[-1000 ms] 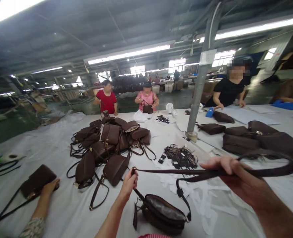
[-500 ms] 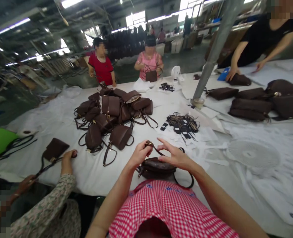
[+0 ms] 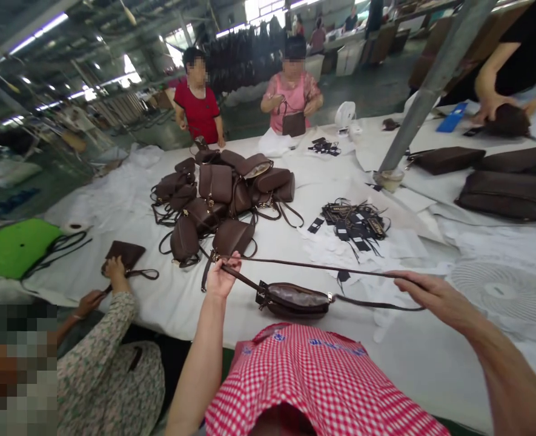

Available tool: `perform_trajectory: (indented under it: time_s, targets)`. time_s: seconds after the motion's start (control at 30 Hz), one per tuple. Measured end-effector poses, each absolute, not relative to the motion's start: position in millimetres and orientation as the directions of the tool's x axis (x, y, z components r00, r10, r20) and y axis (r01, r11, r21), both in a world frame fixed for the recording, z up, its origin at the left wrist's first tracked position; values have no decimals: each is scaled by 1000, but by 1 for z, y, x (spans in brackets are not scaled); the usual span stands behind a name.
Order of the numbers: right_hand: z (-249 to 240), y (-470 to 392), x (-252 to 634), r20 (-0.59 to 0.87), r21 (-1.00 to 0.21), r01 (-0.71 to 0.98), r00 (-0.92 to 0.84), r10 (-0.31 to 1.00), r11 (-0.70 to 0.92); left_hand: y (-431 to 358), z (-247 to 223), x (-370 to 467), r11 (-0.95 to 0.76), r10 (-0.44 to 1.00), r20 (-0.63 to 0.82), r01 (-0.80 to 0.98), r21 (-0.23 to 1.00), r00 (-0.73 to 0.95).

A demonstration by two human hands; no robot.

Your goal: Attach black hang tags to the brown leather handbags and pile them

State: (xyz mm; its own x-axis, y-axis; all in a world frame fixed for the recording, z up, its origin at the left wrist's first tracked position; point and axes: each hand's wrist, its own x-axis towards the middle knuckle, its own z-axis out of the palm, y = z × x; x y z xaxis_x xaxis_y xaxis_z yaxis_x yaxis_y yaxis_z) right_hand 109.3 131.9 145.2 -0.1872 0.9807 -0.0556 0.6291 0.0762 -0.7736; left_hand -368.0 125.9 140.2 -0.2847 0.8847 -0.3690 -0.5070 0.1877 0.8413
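While the left hand clenches one end of the strap, the right hand grips its far loop, fingers partly hidden; the brown bag lies near the surface's front edge.

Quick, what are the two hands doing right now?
Left hand: closed on the strap of the brown bag.
Right hand: fingers hooked through the strap's far end, pulling it out straight.

Both arms spread (fists closed)
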Motion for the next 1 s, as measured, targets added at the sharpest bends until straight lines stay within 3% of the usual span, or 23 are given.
perform_trajectory:
  time_s: [0.17, 0.3, 0.4, 0.5, 0.7, 0.87, 0.93, 1.0]
  targets:
    - [170, 126, 72, -63, -794, 570, -424, 903, 212, 133, 146, -357, 184, 906, -317, -415, 891, -280]
    - [204, 135, 5, 56, -816, 436, -593, 803, 379, 142, 153, -331, 232, 925, -353, -527, 817, -141]
    - [220, 150, -37, 209, -816, 317, -617, 758, 483, 144, 158, -308, 275, 941, -339, -613, 740, 12]
    - [225, 167, -69, 326, -776, 279, -591, 738, 566, 141, 162, -287, 258, 961, -264, -608, 751, 82]
    - [211, 182, -111, 298, -757, 306, -624, 722, 577, 131, 163, -264, 275, 961, -224, -480, 833, 161]
    - [180, 192, -84, 277, -585, 457, -664, 694, 670, 135, 148, -288, 199, 978, -209, -258, 945, -12]
    - [167, 196, -60, 279, -495, 568, -612, 740, 657, 137, 142, -305, 124, 970, -179, -295, 948, -165]
    - [159, 195, -43, 277, -438, 656, -553, 786, 615, 138, 138, -316, 93, 942, -221, -438, 894, -252]
